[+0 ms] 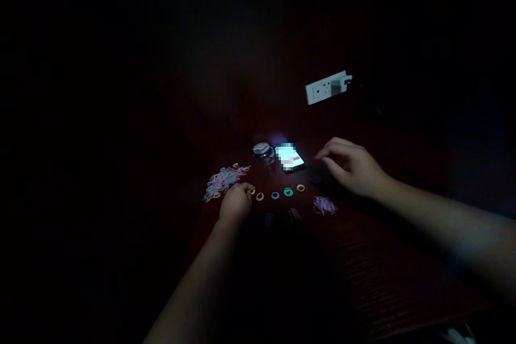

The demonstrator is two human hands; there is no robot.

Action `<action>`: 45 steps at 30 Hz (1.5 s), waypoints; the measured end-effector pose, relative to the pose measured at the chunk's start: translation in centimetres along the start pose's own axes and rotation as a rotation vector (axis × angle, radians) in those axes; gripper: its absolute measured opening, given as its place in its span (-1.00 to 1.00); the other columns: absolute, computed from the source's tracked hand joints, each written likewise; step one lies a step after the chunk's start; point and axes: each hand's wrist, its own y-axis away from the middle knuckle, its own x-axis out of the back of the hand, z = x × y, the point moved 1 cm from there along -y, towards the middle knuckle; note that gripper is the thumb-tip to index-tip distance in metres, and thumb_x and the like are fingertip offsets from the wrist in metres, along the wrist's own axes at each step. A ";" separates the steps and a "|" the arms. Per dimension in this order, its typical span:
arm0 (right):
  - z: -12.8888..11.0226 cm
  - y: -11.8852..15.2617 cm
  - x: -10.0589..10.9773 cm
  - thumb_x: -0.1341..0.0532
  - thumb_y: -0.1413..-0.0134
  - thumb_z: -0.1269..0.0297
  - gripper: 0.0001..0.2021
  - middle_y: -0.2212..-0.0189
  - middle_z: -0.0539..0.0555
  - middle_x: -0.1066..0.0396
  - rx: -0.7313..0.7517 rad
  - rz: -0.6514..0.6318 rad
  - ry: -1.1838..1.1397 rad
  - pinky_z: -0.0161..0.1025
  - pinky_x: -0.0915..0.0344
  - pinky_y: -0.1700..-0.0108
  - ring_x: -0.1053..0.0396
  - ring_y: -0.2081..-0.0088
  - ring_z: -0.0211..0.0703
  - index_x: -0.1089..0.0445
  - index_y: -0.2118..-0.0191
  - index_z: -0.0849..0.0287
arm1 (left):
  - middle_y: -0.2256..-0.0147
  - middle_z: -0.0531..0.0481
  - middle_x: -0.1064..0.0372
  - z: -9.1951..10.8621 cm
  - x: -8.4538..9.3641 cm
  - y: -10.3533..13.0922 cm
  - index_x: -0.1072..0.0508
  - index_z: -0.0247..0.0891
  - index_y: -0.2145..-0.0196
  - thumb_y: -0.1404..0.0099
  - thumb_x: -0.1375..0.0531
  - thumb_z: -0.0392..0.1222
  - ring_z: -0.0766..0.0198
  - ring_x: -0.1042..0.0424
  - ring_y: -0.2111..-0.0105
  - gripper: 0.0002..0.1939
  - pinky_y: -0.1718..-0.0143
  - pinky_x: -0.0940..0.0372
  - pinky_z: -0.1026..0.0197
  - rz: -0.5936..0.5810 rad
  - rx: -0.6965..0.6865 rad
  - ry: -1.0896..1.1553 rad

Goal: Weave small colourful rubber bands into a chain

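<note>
Adjoining band pile (224, 180): left hand (237, 202), grip unclear | right hand (350, 167): fingers slightly parted, near phone (289, 157)

One dark-red table (374, 274) stood dimly lit. Beyond it, one white socket panel (318, 92) held a plug (336, 86) at its right end. Surroundings (80, 118) lay in near-black shadow.

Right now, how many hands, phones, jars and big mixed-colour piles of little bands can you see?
Hands: 2, left hand and right hand
Phone: 1
Jar: 1
Big mixed-colour pile: 1
Total: 5
</note>
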 end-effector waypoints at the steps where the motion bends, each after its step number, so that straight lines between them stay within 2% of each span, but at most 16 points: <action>1: 0.0 -0.1 0.2 -0.13 -0.13 0.37 -0.89 0.32 0.14 -0.37 -0.012 0.048 0.006 -0.14 -0.27 0.20 -0.34 0.25 -0.05 -0.42 0.30 0.18 | 0.14 -0.11 -0.49 0.0 0.0 0.0 -0.52 -0.19 0.19 -0.27 -0.07 -0.29 0.11 -0.45 0.13 -0.75 0.02 -0.30 0.06 0.000 0.005 0.000; 4: 0.3 0.0 0.2 -0.13 -0.14 0.36 -0.89 0.32 0.14 -0.37 -0.034 0.067 0.004 -0.15 -0.28 0.23 -0.35 0.26 -0.06 -0.41 0.30 0.17 | 0.14 -0.14 -0.48 -0.1 -0.1 0.0 -0.50 -0.22 0.15 -0.30 -0.04 -0.29 0.09 -0.45 0.13 -0.73 0.04 -0.30 0.06 0.007 0.018 0.004; 7: 0.7 0.3 -0.7 -0.15 -0.12 0.37 -0.89 0.33 0.12 -0.38 0.003 -0.038 -0.027 -0.18 -0.28 0.24 -0.35 0.27 -0.09 -0.43 0.31 0.18 | 0.15 -0.14 -0.48 0.5 0.0 0.1 -0.47 -0.25 0.15 -0.30 -0.04 -0.29 0.10 -0.45 0.15 -0.76 0.07 -0.31 0.06 0.033 0.028 0.040; 9: 0.8 0.5 -1.3 -0.15 -0.12 0.36 -0.88 0.34 0.11 -0.39 0.033 -0.127 -0.042 -0.20 -0.28 0.26 -0.36 0.29 -0.11 -0.44 0.30 0.19 | 0.19 -0.09 -0.48 1.6 0.5 0.3 -0.43 -0.24 0.16 -0.31 -0.06 -0.27 0.15 -0.46 0.20 -0.80 0.13 -0.32 0.12 0.086 -0.021 0.126; 12: 0.3 0.8 -1.9 -0.16 -0.14 0.32 -0.86 0.38 0.08 -0.39 0.051 -0.233 -0.048 -0.22 -0.26 0.28 -0.35 0.35 -0.16 -0.46 0.28 0.19 | 0.33 0.01 -0.46 4.2 1.4 1.1 -0.37 -0.21 0.27 -0.29 -0.14 -0.22 0.25 -0.45 0.30 -0.94 0.23 -0.32 0.22 0.153 -0.244 0.252; 16: -1.2 1.1 -2.5 -0.17 -0.18 0.23 -0.83 0.39 0.06 -0.38 0.054 -0.309 -0.083 -0.24 -0.24 0.27 -0.34 0.35 -0.19 -0.47 0.25 0.18 | 0.33 0.04 -0.45 7.5 2.1 2.7 -0.32 -0.21 0.36 -0.25 -0.21 -0.22 0.29 -0.44 0.30 -0.90 0.23 -0.32 0.25 0.152 -0.555 0.378; 19: -2.0 1.4 -3.0 -0.16 -0.20 0.21 -0.81 0.36 0.06 -0.38 0.070 -0.353 -0.112 -0.23 -0.23 0.25 -0.33 0.31 -0.18 -0.46 0.19 0.16 | 0.31 0.04 -0.46 8.8 2.2 3.5 -0.32 -0.21 0.35 -0.27 -0.21 -0.23 0.30 -0.46 0.29 -0.90 0.24 -0.33 0.26 0.134 -0.676 0.425; 22: -2.4 1.6 -3.2 -0.13 -0.23 0.22 -0.81 0.33 0.07 -0.38 0.092 -0.378 -0.144 -0.23 -0.23 0.21 -0.33 0.28 -0.18 -0.45 0.18 0.16 | 0.31 0.02 -0.46 9.1 2.4 3.9 -0.33 -0.22 0.35 -0.29 -0.19 -0.23 0.29 -0.45 0.29 -0.92 0.24 -0.34 0.25 0.140 -0.745 0.414; 27: -2.4 1.5 -3.2 -0.11 -0.25 0.27 -0.81 0.38 0.05 -0.37 0.102 -0.388 -0.136 -0.24 -0.21 0.23 -0.31 0.30 -0.19 -0.45 0.30 0.18 | 0.30 0.00 -0.44 9.2 2.7 4.1 -0.36 -0.23 0.30 -0.29 -0.18 -0.25 0.30 -0.42 0.30 -0.97 0.27 -0.31 0.26 0.137 -0.767 0.366; 33: -2.2 1.5 -3.2 -0.17 -0.20 0.29 -0.84 0.40 0.04 -0.35 0.088 -0.382 -0.176 -0.27 -0.21 0.27 -0.30 0.34 -0.22 -0.45 0.34 0.20 | 0.34 0.03 -0.41 9.3 2.9 4.2 -0.38 -0.22 0.27 -0.24 -0.18 -0.31 0.31 -0.39 0.34 -0.92 0.30 -0.27 0.26 0.121 -0.707 0.344; 38: -2.2 1.5 -3.2 -0.17 -0.18 0.30 -0.85 0.39 0.04 -0.32 0.076 -0.432 -0.211 -0.29 -0.21 0.31 -0.28 0.35 -0.23 -0.45 0.35 0.21 | 0.37 0.07 -0.39 9.4 2.6 4.1 -0.37 -0.21 0.31 -0.18 -0.21 -0.32 0.29 -0.36 0.35 -0.89 0.30 -0.24 0.24 0.085 -0.681 0.304; 45: -2.9 1.2 -2.8 -0.16 -0.16 0.32 -0.87 0.46 -0.01 -0.25 0.034 -0.508 -0.259 -0.33 -0.18 0.37 -0.23 0.41 -0.27 -0.42 0.32 0.21 | 0.36 0.02 -0.36 9.7 2.9 4.2 -0.35 -0.22 0.29 -0.20 -0.13 -0.35 0.26 -0.33 0.32 -0.90 0.27 -0.22 0.20 0.071 -0.667 0.274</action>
